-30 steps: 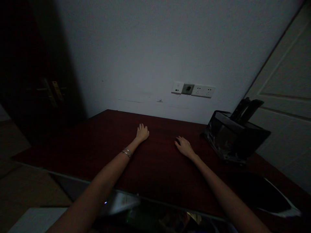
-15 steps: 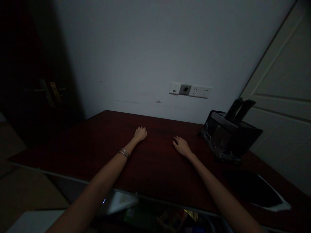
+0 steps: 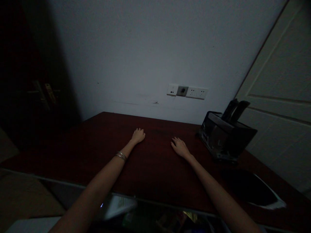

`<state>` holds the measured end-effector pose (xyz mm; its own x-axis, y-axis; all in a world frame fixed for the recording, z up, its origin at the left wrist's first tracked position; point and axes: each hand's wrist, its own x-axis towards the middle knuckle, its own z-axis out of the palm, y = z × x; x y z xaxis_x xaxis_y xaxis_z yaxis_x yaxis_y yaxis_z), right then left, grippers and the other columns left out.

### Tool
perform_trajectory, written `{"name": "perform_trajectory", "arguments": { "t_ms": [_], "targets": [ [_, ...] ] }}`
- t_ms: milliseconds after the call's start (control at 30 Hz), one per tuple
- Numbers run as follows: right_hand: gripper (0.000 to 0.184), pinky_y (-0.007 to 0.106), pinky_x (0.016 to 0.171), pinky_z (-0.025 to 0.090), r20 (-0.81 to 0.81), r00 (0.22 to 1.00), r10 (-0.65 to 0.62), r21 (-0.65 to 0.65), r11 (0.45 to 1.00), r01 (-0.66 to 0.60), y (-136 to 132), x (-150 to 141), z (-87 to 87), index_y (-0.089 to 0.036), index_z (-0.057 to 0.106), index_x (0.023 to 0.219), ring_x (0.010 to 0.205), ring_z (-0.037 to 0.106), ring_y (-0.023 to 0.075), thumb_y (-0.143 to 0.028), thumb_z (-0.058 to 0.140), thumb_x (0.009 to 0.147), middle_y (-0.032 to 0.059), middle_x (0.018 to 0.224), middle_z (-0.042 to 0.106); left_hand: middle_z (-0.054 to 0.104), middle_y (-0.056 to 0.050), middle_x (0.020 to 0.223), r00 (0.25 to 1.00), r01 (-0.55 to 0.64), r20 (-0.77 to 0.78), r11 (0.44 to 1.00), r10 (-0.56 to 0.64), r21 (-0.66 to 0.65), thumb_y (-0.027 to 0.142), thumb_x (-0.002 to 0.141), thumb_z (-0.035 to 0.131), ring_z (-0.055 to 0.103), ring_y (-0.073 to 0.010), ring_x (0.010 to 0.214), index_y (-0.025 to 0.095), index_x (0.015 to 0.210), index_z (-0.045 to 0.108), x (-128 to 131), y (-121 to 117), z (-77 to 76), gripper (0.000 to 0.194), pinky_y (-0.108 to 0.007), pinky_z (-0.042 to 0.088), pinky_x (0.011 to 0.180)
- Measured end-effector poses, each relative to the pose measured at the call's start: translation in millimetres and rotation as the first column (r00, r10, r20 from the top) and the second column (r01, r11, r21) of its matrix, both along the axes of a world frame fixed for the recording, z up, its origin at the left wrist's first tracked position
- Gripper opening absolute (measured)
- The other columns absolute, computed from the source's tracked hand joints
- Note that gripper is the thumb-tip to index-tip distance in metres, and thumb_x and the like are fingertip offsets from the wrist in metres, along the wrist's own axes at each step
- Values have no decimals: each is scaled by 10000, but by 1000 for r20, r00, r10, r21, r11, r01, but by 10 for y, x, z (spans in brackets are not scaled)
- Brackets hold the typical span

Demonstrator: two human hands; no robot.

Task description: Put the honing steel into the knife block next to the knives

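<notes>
Both of my bare hands rest palm down on a dark reddish-brown tabletop (image 3: pixel 150 168). My left hand (image 3: pixel 138 135) lies left of the middle, its short-looking fingers slightly apart and bent toward the wood; nothing shows in it. Two or so silvery bangles circle that wrist (image 3: pixel 121 155). To the right, my right hand (image 3: pixel 180 147) lies flatter, with fingers spread and the thumb side facing inward; it holds nothing. A gap of bare wood separates the hands. The light is dim, so fine finger detail is hard to make out.
Right of my right hand stands a dark glossy box-like holder (image 3: pixel 225 136) with upright dark items in it. Nearer lies a flat black thing (image 3: pixel 250 187) with a pale edge. Wall sockets (image 3: pixel 196 93) sit behind. Under the front edge is a cluttered open space (image 3: pixel 145 216).
The whole view has shifted slightly, with the scene moving a little left. Both hands stay in the same places on the tabletop.
</notes>
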<state>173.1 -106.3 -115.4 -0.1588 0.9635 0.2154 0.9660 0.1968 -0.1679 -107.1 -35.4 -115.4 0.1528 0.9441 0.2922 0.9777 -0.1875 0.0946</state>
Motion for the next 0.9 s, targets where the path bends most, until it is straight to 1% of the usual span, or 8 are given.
{"name": "perform_trajectory", "arguments": {
  "t_ms": [200, 467, 667, 900],
  "targets": [
    [515, 411, 1044, 261, 17, 1000, 13, 5, 1000, -14, 23, 8, -17, -81, 456, 1305, 1306, 319, 273, -369, 304, 907, 159, 1392, 396, 512, -176, 1251, 1000, 6, 2, 1000, -6, -5, 253, 867, 344, 429, -262, 1210, 90, 1152, 544, -8, 21, -13, 385, -387, 326, 990],
    [517, 407, 1047, 260, 34, 999, 4, 5, 1000, -4, 3, -6, 0, -92, 454, 1309, 1305, 323, 266, -373, 295, 906, 153, 1396, 392, 504, -179, 1265, 1000, 9, 1, 1000, -9, -10, 255, 868, 333, 420, -267, 1220, 87, 1158, 546, -15, 25, -13, 397, -388, 327, 988],
    [513, 412, 1040, 266, 18, 1000, -1, 14, 1000, 1, -6, -11, 6, -91, 465, 1300, 1296, 336, 274, -374, 304, 903, 153, 1392, 399, 513, -170, 1256, 1000, 9, 8, 1000, -9, -3, 253, 866, 337, 426, -257, 1210, 101, 1159, 547, -10, 7, 0, 391, -386, 325, 989],
    [512, 414, 1054, 246, 7, 1000, -3, -4, 1000, 3, -12, -11, 10, -100, 454, 1308, 1313, 310, 264, -371, 302, 902, 144, 1405, 381, 525, -174, 1237, 1000, 17, 15, 1000, -17, 0, 244, 862, 340, 448, -257, 1183, 89, 1147, 554, -5, -2, 13, 388, -384, 332, 983]
  ]
}}
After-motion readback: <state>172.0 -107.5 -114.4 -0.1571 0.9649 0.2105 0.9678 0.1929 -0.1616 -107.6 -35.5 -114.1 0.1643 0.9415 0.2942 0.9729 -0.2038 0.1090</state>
